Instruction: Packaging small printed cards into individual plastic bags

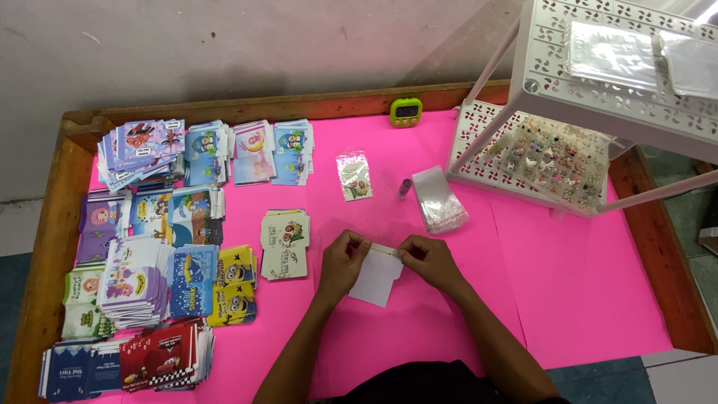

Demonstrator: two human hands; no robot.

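Both hands meet just above the middle of the pink table cover (583, 299). The left hand (342, 262) pinches the left end of the top edge of a white backing card (378, 280), and the right hand (430, 260) pinches the right end of that edge; a thin yellowish strip runs along it between the fingertips. The card hangs below the fingers, its blank side up, tilted a little, its lower corner over bare pink.

Just left of the left hand lie two small stacks of cream cartoon cards (285, 244), close but not touching the wrist. Above the hands, a filled clear packet (354, 175) lies flat, and to its right a pile of empty clear sleeves (440, 199) with a small dark tube (404, 188) beside it. A green digital timer (406, 112) stands at the far wooden rim (224, 110).

The left third of the table is crowded with stacks of printed cards (149, 254) reaching the near edge. To the right, a white perforated rack (591, 90) stands on the far corner, holding a tray of small trinkets (550, 157). Open pink surface stretches right of and below the right forearm, out to the right-hand rim.
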